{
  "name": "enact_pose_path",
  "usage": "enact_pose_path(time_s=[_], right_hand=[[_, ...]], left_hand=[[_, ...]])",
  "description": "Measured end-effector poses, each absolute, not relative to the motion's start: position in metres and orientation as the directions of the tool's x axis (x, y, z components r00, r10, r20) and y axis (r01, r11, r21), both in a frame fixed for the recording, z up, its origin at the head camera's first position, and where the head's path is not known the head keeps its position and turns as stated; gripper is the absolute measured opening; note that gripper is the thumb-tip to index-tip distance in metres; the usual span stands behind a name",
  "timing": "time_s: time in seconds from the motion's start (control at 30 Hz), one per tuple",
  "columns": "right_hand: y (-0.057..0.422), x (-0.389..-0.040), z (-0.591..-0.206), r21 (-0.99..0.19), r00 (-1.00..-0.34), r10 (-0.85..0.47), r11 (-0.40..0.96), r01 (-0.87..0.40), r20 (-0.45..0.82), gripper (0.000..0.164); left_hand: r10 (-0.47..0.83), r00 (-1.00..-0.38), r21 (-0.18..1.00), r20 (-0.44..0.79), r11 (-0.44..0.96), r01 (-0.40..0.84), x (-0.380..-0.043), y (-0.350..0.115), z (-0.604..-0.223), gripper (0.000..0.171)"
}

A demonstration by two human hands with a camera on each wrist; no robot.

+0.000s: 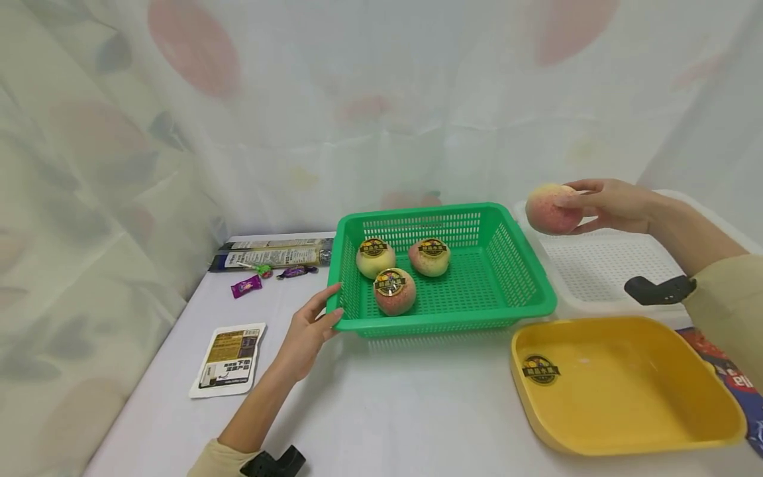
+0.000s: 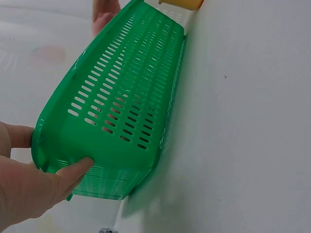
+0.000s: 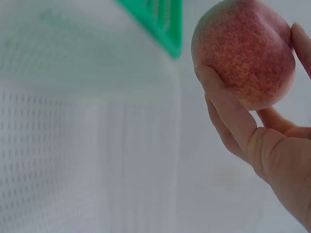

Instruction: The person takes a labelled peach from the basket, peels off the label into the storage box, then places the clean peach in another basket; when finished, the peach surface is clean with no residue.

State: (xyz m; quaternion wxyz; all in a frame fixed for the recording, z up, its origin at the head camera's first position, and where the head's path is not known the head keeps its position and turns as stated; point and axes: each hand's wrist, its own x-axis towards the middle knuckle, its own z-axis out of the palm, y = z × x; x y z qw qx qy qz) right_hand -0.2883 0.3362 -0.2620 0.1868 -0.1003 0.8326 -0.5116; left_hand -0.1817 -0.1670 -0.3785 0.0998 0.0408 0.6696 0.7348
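My right hand (image 1: 614, 204) grips a pink and yellow peach (image 1: 553, 211) in the air above the white basket's back left part. In the right wrist view the fingers curl round the peach (image 3: 245, 53), whose red side faces the camera. My left hand (image 1: 306, 334) pinches the left rim of a green perforated basket (image 1: 465, 320), thumb on one side and fingers on the other. The left wrist view shows that hand (image 2: 34, 187) at the corner of the basket (image 2: 63, 141). Inside the basket lie three peaches (image 1: 395, 301) with black and gold labels, toward its left half.
A white perforated basket (image 1: 608, 265) stands right of the green one. In front of it is a yellow tray (image 1: 632, 384), beside a blue and red packet (image 1: 736, 381). On the left lie a white pouch (image 1: 229, 361), wrapped candies (image 1: 246, 286), a lollipop (image 1: 263, 270) and long packages (image 1: 268, 257).
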Motion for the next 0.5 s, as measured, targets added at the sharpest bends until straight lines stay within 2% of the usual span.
enact_pose_path(time_s=[0.23, 0.5], right_hand=[[0.364, -0.312, -0.291, -0.847, -0.895, -0.302, 0.512, 0.138, -0.329, 0.070], [0.377, -0.325, -0.319, -0.811, -0.877, -0.280, 0.555, 0.184, -0.391, 0.075]], left_hand=[[0.203, -0.977, 0.993, -0.070, -0.081, -0.088, -0.181, -0.168, -0.379, 0.053], [0.210, -0.975, 0.992, -0.068, -0.093, -0.089, -0.180, -0.170, -0.381, 0.053]])
